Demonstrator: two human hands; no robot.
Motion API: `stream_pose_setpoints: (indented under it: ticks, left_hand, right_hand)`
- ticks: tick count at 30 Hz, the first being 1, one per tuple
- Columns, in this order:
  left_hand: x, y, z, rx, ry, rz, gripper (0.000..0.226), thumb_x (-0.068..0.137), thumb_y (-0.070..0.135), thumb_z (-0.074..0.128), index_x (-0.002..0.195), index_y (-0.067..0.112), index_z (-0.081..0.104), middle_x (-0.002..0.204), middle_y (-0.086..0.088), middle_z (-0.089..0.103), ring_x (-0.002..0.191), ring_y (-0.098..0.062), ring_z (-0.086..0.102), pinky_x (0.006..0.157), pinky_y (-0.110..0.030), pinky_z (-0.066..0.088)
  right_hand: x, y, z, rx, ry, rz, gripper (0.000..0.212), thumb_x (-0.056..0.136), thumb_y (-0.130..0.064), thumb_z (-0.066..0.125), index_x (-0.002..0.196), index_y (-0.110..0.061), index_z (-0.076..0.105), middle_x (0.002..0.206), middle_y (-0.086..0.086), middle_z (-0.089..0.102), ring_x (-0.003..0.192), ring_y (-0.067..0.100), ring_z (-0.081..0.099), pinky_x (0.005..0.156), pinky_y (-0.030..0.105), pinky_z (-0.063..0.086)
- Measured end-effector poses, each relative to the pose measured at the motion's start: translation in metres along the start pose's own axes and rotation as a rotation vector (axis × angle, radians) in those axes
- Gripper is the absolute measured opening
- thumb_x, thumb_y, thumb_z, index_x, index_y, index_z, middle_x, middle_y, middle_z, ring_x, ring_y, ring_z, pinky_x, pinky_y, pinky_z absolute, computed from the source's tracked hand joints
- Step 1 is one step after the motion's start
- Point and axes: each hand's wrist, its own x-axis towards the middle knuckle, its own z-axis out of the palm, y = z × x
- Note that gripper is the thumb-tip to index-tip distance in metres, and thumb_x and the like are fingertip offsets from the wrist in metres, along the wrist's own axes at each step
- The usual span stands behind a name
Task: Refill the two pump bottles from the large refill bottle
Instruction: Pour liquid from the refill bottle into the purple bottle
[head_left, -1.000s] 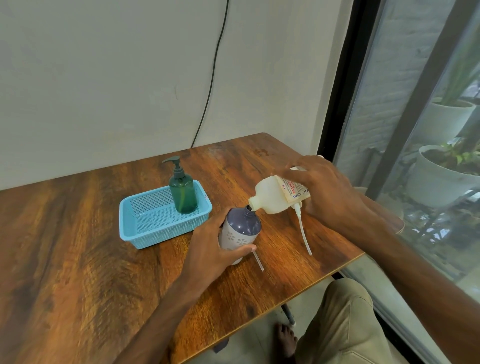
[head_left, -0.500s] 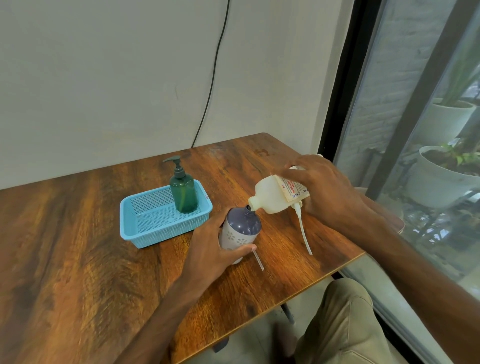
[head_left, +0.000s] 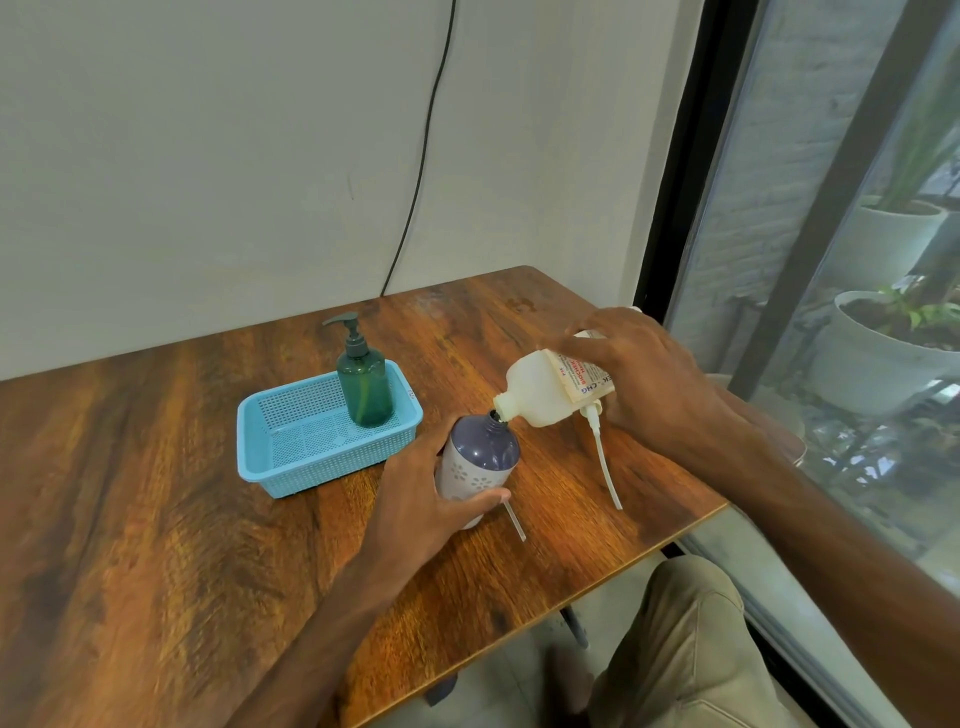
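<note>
**A:** What is the left hand (head_left: 415, 499) doing?

**B:** Its fingers and thumb curl round the lower body of the purple bottle (head_left: 480, 457), which has no pump on and an open neck. The bottle is on the table (head_left: 156, 519), near the front edge and toward the front right corner.

**A:** And the right hand (head_left: 649, 379)?

**B:** It grips the refill bottle (head_left: 540, 395) from above, fingers wrapped over the labelled part. That bottle is white and tipped over, neck pointing down and left, with its mouth touching the purple bottle's neck. I cannot tell whether liquid is flowing.

**A:** Anything just beside them?

**B:** A white tube (head_left: 605, 462) runs from under the right hand toward the front edge. Its top end is hidden, so I cannot tell whether it is held or lying loose. A thin tube (head_left: 514, 519) pokes out from behind the purple bottle, flat on the wood.

**A:** The other pump bottle?

**B:** The green bottle (head_left: 366, 384) stands upright, pump on, in the far right corner of a blue basket (head_left: 291, 467). The basket sits mid-table, just left of the purple bottle.

**A:** Further out?

**B:** A black cable (head_left: 415, 171) hangs down the wall behind the far edge. A window (head_left: 779, 208) with white pots (head_left: 872, 364) outside lies past the right edge.
</note>
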Motion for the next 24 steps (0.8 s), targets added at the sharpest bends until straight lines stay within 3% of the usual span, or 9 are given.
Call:
stream_pose_setpoints:
  ticks: [3, 9, 14, 19, 24]
  left_hand:
    - [-0.001, -0.001, 0.000, 0.012, 0.001, -0.018, 0.095, 0.063, 0.078, 0.082, 0.144, 0.037, 0.053, 0.133, 0.018, 0.066, 0.119, 0.002, 0.063, 0.095, -0.030, 0.061]
    - [-0.001, 0.004, -0.002, -0.009, 0.001, -0.017, 0.083, 0.065, 0.076, 0.083, 0.136, 0.052, 0.048, 0.128, 0.024, 0.066, 0.117, 0.008, 0.062, 0.093, -0.022, 0.059]
    - [-0.001, 0.003, -0.001, -0.027, -0.004, -0.017, 0.085, 0.065, 0.074, 0.084, 0.139, 0.044, 0.053, 0.130, 0.019, 0.067, 0.119, 0.003, 0.063, 0.096, -0.029, 0.060]
    - [-0.002, 0.004, -0.001, -0.020, -0.008, -0.017, 0.087, 0.064, 0.076, 0.082, 0.139, 0.045, 0.051, 0.130, 0.021, 0.066, 0.119, 0.006, 0.062, 0.097, -0.024, 0.058]
    - [-0.002, 0.004, -0.001, -0.007, -0.013, -0.022, 0.089, 0.063, 0.077, 0.081, 0.140, 0.046, 0.048, 0.132, 0.023, 0.063, 0.119, 0.010, 0.060, 0.096, -0.019, 0.056]
  right_hand:
    - [0.001, 0.001, 0.001, 0.010, 0.001, 0.000, 0.074, 0.086, -0.025, 0.080, 0.149, -0.043, 0.044, 0.152, -0.001, 0.048, 0.145, 0.025, 0.037, 0.115, 0.046, 0.039]
    - [0.004, 0.004, 0.002, 0.004, 0.002, -0.015, 0.076, 0.084, -0.025, 0.081, 0.148, -0.043, 0.045, 0.150, -0.001, 0.049, 0.144, 0.025, 0.038, 0.115, 0.048, 0.037]
    - [0.004, 0.003, 0.000, 0.019, -0.003, -0.021, 0.073, 0.086, -0.025, 0.080, 0.148, -0.042, 0.046, 0.150, -0.001, 0.050, 0.144, 0.025, 0.038, 0.116, 0.047, 0.036]
    - [0.003, 0.002, -0.006, 0.072, -0.002, -0.061, 0.066, 0.086, -0.005, 0.070, 0.145, -0.030, 0.055, 0.140, 0.008, 0.056, 0.135, 0.030, 0.046, 0.112, 0.048, 0.037]
    - [0.002, 0.001, -0.010, 0.075, -0.005, -0.073, 0.065, 0.086, -0.002, 0.068, 0.144, -0.027, 0.056, 0.140, 0.008, 0.056, 0.134, 0.030, 0.046, 0.112, 0.048, 0.037]
